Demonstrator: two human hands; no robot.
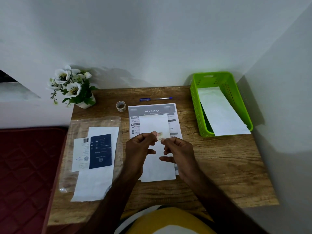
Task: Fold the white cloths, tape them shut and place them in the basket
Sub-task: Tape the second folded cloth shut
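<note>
A folded white cloth (154,125) lies on a printed sheet in the middle of the wooden table. Above it my left hand (141,149) and my right hand (177,152) pinch a small patterned piece of tape (160,136) between thumbs and forefingers, one at each end. The tape roll (120,106) stands behind, left of the sheet. The green basket (195,98) sits at the back right, with one folded white cloth (219,112) inside, its near end hanging over the front rim. Another white cloth (96,183) lies flat at the left.
A printed instruction sheet (152,109) is under the middle cloth. A blue pen (155,99) lies behind it. A pot of white flowers (72,86) stands at the back left corner. A clear plastic bag with a dark blue card (100,151) lies at the left.
</note>
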